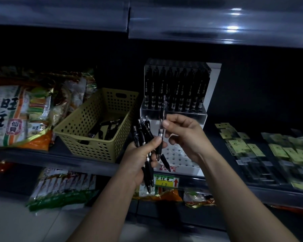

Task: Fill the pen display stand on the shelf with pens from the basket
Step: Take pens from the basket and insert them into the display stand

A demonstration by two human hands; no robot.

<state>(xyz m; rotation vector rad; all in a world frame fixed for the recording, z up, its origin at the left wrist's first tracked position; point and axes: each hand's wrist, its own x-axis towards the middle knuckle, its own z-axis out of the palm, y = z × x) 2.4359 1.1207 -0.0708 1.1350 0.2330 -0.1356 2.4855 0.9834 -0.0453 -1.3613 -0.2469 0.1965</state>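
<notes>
Pens (142,131): 4 gripped in left hand (140,159); right hand (184,135) pinches 1 pen (163,110).

- Basket (80,126): mustard yellow, its walls patterned with even rows of round holes.
- Pen display stand (177,154): white base with a grid of holes and red lettering on the near edge; clear upper tier.
- Pens in the stand (175,88): black with silver bands.
- Bundle of pens (143,137): black, silver tips.
- Single pen (162,123): clear barrel, black grip.
- Price label (165,180): yellow-green, black handwriting, red arrow.
- Snack bags (12,116), left: white with black characters, orange and green stripes.
- Packets (252,147), right: yellow-green labels on dark wrapping.
- Shelf (42,158): dark grey.
</notes>
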